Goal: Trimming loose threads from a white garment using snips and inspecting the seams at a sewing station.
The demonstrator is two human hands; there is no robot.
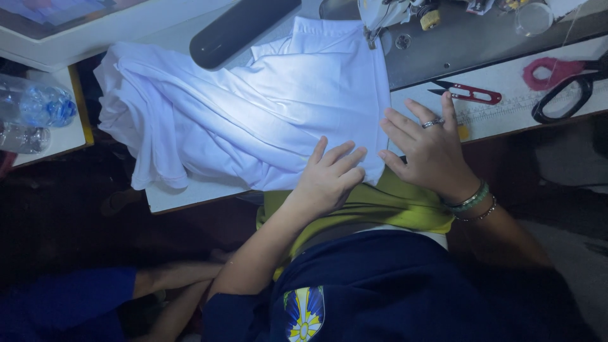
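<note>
A white garment (253, 114) lies bunched across the sewing table, its far edge under the sewing machine's needle foot (373, 31). My left hand (329, 174) presses flat on the garment's near edge, fingers spread. My right hand (427, 145), with a ring and wrist bracelets, rests flat at the garment's right edge, fingertips touching the fabric and the table. A yellow-green cloth (380, 206) hangs from the table edge below both hands.
Small red thread snips (472, 94) and large scissors (567, 85) with red and black handles lie to the right on the table (525, 69). A plastic water bottle (35, 104) sits at far left. Another person's arm in a blue sleeve (126, 285) is at lower left.
</note>
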